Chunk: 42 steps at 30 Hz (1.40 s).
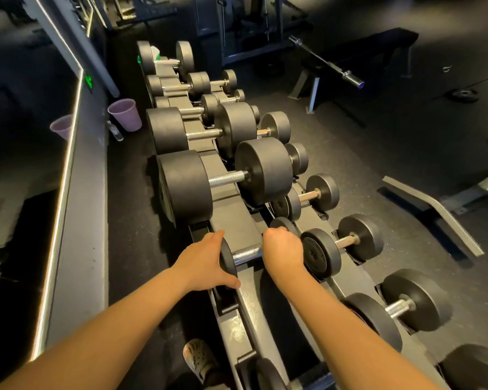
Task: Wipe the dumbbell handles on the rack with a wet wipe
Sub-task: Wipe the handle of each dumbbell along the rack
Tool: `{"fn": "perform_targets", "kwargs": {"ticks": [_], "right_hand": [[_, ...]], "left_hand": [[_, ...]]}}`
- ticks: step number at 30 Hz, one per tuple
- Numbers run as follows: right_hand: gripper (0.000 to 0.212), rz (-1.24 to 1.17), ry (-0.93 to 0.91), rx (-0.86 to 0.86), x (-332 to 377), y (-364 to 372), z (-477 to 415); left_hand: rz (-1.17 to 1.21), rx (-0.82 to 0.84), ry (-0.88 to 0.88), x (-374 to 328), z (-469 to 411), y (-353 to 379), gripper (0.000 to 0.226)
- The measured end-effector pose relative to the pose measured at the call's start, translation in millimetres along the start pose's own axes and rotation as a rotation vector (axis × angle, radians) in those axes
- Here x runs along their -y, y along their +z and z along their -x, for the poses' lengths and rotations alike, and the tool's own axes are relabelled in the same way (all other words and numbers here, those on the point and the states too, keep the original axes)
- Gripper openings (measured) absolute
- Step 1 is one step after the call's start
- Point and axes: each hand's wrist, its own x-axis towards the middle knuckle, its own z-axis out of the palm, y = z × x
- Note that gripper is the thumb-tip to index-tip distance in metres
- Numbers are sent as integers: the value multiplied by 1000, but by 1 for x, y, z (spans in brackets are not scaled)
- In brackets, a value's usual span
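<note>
Dark gym floor (350, 153) surrounds a rack (245, 305) running toward 12 o'clock. At centre, the left hand (203, 263) grips a small dumbbell (229, 261) by its end weight; the right hand (283, 253) curls over its handle (247, 253). A big dumbbell (262, 170) crowds close at 12 o'clock, with a purple bin (125, 114) at 10 and a barbell (327, 63) at 1.

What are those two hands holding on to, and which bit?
One small dumbbell: the left hand grips its left end weight, and the right hand curls round the right end of the handle. No wipe can be seen.
</note>
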Motion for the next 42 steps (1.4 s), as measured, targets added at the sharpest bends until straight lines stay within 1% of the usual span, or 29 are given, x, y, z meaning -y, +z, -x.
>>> {"fn": "perform_targets", "kwargs": {"ticks": [2, 4, 5, 6, 7, 8, 9, 11, 13, 15, 17, 19, 20, 21, 23, 24, 26, 27, 28, 30, 32, 34, 36, 39, 41, 42], "right_hand": [[23, -53, 37, 11, 5, 0, -1], [20, -159, 21, -45, 8, 6, 6], [17, -244, -16, -86, 9, 10, 11], [14, -358, -75, -109, 10, 14, 17], [13, -480, -155, -80, 12, 16, 24], [15, -564, -256, -26, 14, 17, 29], [17, -588, -352, 29, 15, 17, 32], [17, -493, -475, 86, 13, 11, 31], [14, -258, -519, 104, 5, -1, 17], [16, 41, -448, 158, -1, -18, -4], [22, 286, -375, 255, -1, -31, -21], [25, 442, -345, 325, 9, -32, -28], [26, 467, -331, 356, 15, -30, -31], [28, 452, -311, 388, 19, -28, -32], [27, 320, -289, 463, 27, -28, -36], [23, 203, -287, 501, 29, -31, -37], [15, -146, -273, 584, 32, -34, -33], [18, -317, -277, 598, 33, -33, -28], [21, -427, -294, 563, 33, -29, -21], [21, -511, -340, 363, 29, -13, -3], [20, -507, -362, 134, 19, 6, 17], [15, -460, -353, -61, 4, 21, 34], [9, -398, -229, -214, -16, 35, 40], [9, -457, 62, -313, -22, 40, 41], [10, -625, 135, -310, -5, 40, 45], [9, -707, 109, -288, 7, 42, 49]], "left_hand": [[8, -18, -10, -1, 0, 1, 132], [4, -50, -12, -4, 4, 4, 130], [-6, -76, -8, -5, 8, 8, 129], [-16, -105, 0, -7, 12, 12, 128], [-24, -133, 11, -9, 17, 18, 127], [-26, -161, 21, -11, 22, 24, 126], [-27, -188, 27, -14, 27, 30, 125], [-27, -227, 33, -18, 34, 38, 123], [-28, -247, 30, -23, 39, 42, 121], [-43, -261, 27, -25, 42, 43, 121], [-68, -256, 28, -26, 44, 42, 122], [-77, -264, 26, -26, 45, 42, 120], [-76, -273, 30, -26, 45, 42, 119], [-77, -281, 36, -26, 46, 42, 118], [-93, -303, 42, -26, 45, 45, 117], [-94, -312, 43, -27, 45, 46, 116], [-82, -331, 45, -26, 43, 49, 116], [-71, -342, 49, -24, 42, 51, 116], [-58, -351, 54, -22, 41, 51, 115], [-40, -364, 71, -19, 40, 52, 113], [-28, -370, 87, -17, 39, 53, 112], [-22, -364, 84, -16, 38, 52, 112], [-8, -346, 68, -15, 36, 52, 114], [-4, -314, 52, -14, 34, 49, 116], [-12, -304, 52, -13, 33, 47, 117], [-20, -297, 50, -13, 32, 45, 117]]}}
